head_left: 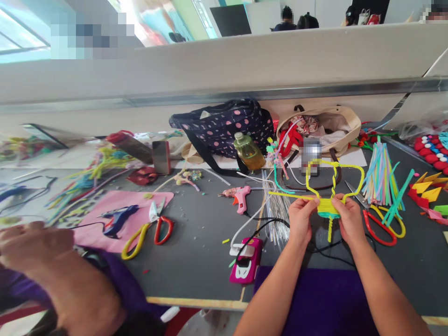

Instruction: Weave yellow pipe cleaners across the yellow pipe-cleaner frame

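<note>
A yellow pipe-cleaner piece [328, 206] with a teal lower edge is held up over the dark table. Two bent yellow loops and a twisted middle stem rise from it, and a short yellow stem hangs below. My left hand [301, 217] pinches its left side, where a long yellow strand sticks out to the left. On the right side, my right hand [349, 218] pinches it with thumb and finger. Silvery wires [276, 217] lie just left of my left hand. Scissors with red and yellow handles [381, 226] rest right of my right hand.
A pink glue gun [241, 198], a magenta power strip [247, 261], a bottle [249, 151] and bags [227, 126] are on the table [199, 261]. Pastel pipe cleaners [380, 175] stand at right. Another person's arm [70, 280], scissors [154, 224] and blue glue gun [119, 220] are at left.
</note>
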Motion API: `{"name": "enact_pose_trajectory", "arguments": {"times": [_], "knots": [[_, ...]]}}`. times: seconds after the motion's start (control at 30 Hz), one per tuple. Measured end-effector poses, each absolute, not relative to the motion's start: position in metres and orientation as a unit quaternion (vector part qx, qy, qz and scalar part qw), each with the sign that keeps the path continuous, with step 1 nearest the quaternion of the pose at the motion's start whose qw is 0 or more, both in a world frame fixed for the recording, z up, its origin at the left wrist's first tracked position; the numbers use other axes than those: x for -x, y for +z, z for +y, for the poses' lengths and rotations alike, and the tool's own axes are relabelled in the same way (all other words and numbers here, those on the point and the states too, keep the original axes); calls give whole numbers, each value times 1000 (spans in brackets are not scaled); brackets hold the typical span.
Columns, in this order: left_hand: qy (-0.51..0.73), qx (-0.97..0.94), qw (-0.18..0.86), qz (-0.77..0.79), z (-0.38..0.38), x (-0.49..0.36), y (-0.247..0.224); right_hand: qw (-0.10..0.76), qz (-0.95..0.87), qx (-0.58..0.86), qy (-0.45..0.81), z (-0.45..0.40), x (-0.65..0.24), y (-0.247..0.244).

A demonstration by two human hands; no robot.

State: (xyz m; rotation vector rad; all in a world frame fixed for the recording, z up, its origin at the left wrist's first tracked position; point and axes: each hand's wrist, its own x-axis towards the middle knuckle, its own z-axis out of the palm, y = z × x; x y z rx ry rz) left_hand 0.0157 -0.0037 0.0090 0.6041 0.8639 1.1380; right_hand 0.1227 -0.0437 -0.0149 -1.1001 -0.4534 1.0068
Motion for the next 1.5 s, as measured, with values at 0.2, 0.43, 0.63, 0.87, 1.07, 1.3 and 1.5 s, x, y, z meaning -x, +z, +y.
{"name": "enact_pose_trajectory", "arguments": {"times": [0.2,0.43,0.63,0.87,1.07,1.3,1.5], "knots": [[515,-269,721,378,-4,-16,8,718,-210,495,443,-44,-123,-16],[509,-269,727,375,-4,-16,9,723,-202,495,439,-43,-123,-18],[504,-261,729,383,-4,-15,8,717,-200,494,450,-44,-123,-13],[505,-265,732,373,-1,-16,2,712,-221,485,457,-43,-124,-18],[528,-306,707,358,-1,-15,1,706,-225,484,465,-44,-122,-16],[471,-372,731,325,-6,-17,4,700,-245,504,442,-44,-119,-11],[466,-349,730,358,-6,-19,0,688,-276,521,422,-45,-114,-7]]}}
